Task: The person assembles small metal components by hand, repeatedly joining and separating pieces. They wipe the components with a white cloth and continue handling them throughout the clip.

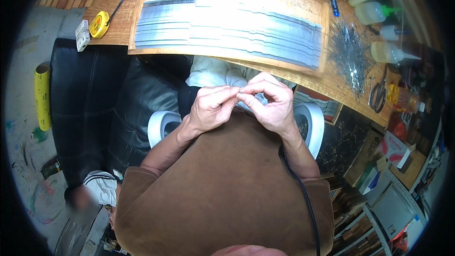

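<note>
1. Brown wooden table (118, 34).
2. Shallow pale-wood tray (135, 24), far side glare-washed.
3. Thin grey strips (222, 31), in rows inside; much laid, I judge.
4. Loose dark needle-like slivers (351, 57), heaped right; left over or outstanding, I cannot tell.
5. Bare right hand (271, 100), thumb and finger pinched.
6. Bare left hand (212, 108), likewise; fingertips meet.
7. Between them: anything pinched is too small on my feed.

Glare bleaches the upper middle of the wooden tray (163, 51), and lines bend toward the blackened edges.
</note>
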The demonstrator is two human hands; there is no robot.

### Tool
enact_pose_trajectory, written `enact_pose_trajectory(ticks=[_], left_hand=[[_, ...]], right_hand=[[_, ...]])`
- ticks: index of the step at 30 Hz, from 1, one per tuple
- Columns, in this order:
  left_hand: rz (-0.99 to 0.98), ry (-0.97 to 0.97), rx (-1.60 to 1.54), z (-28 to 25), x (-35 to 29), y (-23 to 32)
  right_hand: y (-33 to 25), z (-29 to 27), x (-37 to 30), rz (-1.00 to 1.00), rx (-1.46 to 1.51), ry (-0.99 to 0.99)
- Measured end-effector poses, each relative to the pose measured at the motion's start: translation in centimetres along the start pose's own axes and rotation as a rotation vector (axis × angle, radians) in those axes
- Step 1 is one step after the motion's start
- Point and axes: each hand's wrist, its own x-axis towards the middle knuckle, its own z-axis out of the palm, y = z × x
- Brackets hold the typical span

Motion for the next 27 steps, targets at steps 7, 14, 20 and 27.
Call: enact_pose_trajectory(ticks=[7, 14, 20, 27], left_hand=[[0.016, 0.009, 0.004, 0.0, -0.1, -0.1], [-0.052, 0.053, -0.030, 0.2, 0.4, 0.5], [-0.337, 0.099, -0.456, 1.5, 1.2, 0.9], [-0.289, -0.011, -0.402, 3.7, 2.1, 0.7]], right_hand=[[-0.4, 0.0, 0.0, -0.010, -0.016, -0.005], [-1.1, 0.0, -0.7, 0.065, -0.097, 0.064], [1.5, -0.4, -4.5, 0.328, -0.036, -0.002], [2.7, -0.7, -6.8, 0.301, 0.045, 0.219]])
